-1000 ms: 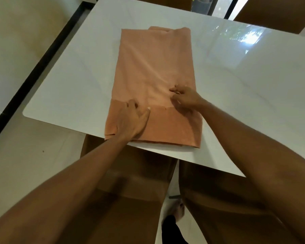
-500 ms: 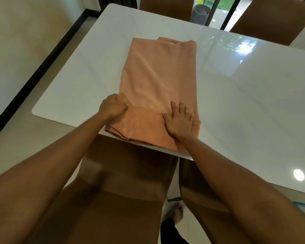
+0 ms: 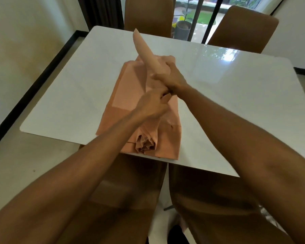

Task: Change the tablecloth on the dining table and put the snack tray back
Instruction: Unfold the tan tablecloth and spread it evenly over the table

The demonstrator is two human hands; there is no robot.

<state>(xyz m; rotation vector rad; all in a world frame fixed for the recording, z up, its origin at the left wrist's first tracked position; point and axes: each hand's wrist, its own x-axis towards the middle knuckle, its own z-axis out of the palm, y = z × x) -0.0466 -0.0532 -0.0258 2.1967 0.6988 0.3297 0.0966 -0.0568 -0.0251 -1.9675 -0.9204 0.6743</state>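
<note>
A folded salmon-orange tablecloth (image 3: 128, 92) lies lengthwise on the glossy white dining table (image 3: 218, 95), its near end reaching the table's front edge. My right hand (image 3: 173, 76) grips a layer of the cloth and holds it lifted, so a pale flap sticks up toward the far side. My left hand (image 3: 153, 104) pinches the same cloth just below the right hand. A bunched roll of fabric hangs under my hands near the front edge. No snack tray is in view.
Two brown chairs (image 3: 148, 13) stand at the table's far side and two more (image 3: 209, 199) are tucked in at the near side below my arms. A dark-trimmed wall runs along the left. Beyond the far chairs, a window shows a potted plant (image 3: 183, 27).
Both hands left the flat cloth near the front edge, moved toward the middle and took hold of a layer, lifting it. The camera has tilted up.
</note>
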